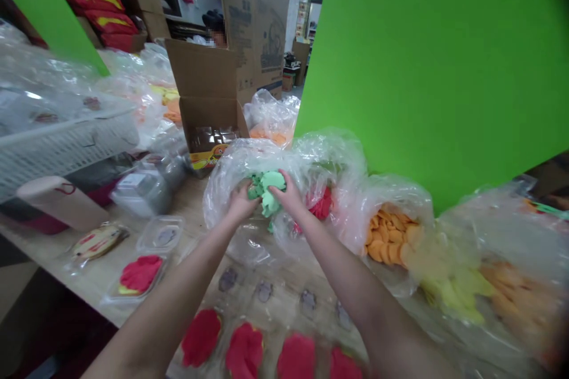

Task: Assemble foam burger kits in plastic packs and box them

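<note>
Our left hand (242, 202) and right hand (288, 194), fingers half-curled, press together on a bunch of soft pale-green pieces (268, 190), held at centre frame within the mouth of a clear plastic bag (235, 169).

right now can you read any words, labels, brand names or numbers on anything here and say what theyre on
Nothing here can be read:
tall cardboard carton: dark side printing, too blurred to read
small printed box: red and yellow print, too blurred to read
grey package: white label, too small to read
</note>
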The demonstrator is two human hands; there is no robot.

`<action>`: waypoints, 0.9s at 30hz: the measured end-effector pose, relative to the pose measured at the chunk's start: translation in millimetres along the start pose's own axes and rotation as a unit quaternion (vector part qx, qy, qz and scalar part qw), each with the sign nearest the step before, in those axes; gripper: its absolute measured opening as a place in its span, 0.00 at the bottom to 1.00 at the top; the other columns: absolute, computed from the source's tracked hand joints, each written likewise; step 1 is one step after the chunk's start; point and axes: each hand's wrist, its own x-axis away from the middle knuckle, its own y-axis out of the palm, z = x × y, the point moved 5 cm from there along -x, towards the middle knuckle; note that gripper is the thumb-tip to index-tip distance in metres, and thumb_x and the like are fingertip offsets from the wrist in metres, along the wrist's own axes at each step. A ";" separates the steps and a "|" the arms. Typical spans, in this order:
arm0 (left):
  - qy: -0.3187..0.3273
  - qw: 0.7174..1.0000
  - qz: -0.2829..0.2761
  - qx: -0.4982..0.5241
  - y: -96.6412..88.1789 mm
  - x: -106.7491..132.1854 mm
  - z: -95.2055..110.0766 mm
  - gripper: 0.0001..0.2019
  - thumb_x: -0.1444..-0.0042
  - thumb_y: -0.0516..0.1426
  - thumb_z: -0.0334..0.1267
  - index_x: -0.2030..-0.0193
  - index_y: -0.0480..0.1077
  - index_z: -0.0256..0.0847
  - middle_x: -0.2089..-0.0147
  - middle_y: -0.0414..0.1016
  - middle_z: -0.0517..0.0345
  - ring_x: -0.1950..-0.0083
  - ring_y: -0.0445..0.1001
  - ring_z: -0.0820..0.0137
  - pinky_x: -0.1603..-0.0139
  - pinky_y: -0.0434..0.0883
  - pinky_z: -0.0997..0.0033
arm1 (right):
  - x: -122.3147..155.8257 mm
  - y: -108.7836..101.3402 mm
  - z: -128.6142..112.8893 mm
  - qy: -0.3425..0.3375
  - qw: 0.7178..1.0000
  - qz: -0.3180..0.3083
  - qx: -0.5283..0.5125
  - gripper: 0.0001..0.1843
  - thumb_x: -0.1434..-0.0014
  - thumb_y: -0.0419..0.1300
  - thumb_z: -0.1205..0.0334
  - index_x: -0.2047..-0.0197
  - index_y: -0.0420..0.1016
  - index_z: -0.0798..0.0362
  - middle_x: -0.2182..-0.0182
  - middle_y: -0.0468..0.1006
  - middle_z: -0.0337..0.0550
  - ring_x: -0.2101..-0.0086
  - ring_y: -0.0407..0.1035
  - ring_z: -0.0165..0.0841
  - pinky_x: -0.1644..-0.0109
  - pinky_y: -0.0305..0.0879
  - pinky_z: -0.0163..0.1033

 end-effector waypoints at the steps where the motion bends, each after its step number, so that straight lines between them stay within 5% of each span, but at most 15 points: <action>1: -0.011 1.000 0.013 0.020 -2.3 4.4 0.7 0.27 0.60 0.61 0.42 0.50 0.66 0.40 0.45 0.66 0.45 0.41 0.60 0.54 0.43 0.57 0.56 | 0.8 0.1 1.7 0.011 1.000 -0.010 -0.025 0.31 0.47 0.59 0.57 0.41 0.57 0.52 0.50 0.70 0.45 0.52 0.65 0.36 0.50 0.60 0.37; 5: -0.077 0.987 0.037 0.133 -3.3 25.8 0.5 0.20 0.52 0.54 0.46 0.54 0.68 0.37 0.54 0.72 0.46 0.51 0.69 0.58 0.50 0.65 0.59 | 7.0 0.6 0.7 0.027 0.998 -0.013 -0.046 0.20 0.49 0.59 0.62 0.51 0.69 0.54 0.56 0.73 0.46 0.55 0.66 0.37 0.49 0.59 0.39; 12: -0.179 0.933 0.024 0.311 -8.1 50.2 3.2 0.18 0.51 0.53 0.50 0.61 0.67 0.37 0.62 0.73 0.49 0.58 0.72 0.66 0.57 0.68 0.66 | 7.5 -16.1 -27.4 0.008 0.987 0.032 -0.160 0.18 0.47 0.56 0.59 0.52 0.68 0.54 0.55 0.71 0.44 0.54 0.65 0.35 0.49 0.60 0.39; 19: -0.197 0.865 -0.067 0.457 -11.2 67.5 59.9 0.32 0.47 0.38 0.63 0.57 0.67 0.40 0.59 0.73 0.46 0.56 0.73 0.61 0.58 0.72 0.58 | 37.1 -20.7 -57.3 -0.003 0.950 -0.052 -0.308 0.17 0.43 0.51 0.55 0.51 0.64 0.53 0.66 0.75 0.40 0.71 0.69 0.30 0.69 0.67 0.35; 22: -0.193 0.806 -0.125 0.546 -7.1 92.4 86.3 0.28 0.45 0.41 0.60 0.51 0.66 0.42 0.53 0.73 0.50 0.54 0.73 0.60 0.58 0.72 0.56 | 70.6 -31.0 -65.2 -0.036 0.949 -0.087 -0.301 0.14 0.48 0.57 0.57 0.58 0.70 0.53 0.66 0.74 0.40 0.67 0.69 0.32 0.65 0.67 0.37; 27: -0.237 0.679 -0.241 0.652 8.8 159.2 118.2 0.17 0.41 0.49 0.43 0.46 0.64 0.44 0.54 0.75 0.53 0.57 0.75 0.65 0.57 0.72 0.61 | 145.1 -83.3 -49.0 -0.056 0.972 0.069 -0.218 0.12 0.52 0.62 0.57 0.65 0.73 0.53 0.62 0.70 0.42 0.58 0.65 0.35 0.55 0.64 0.39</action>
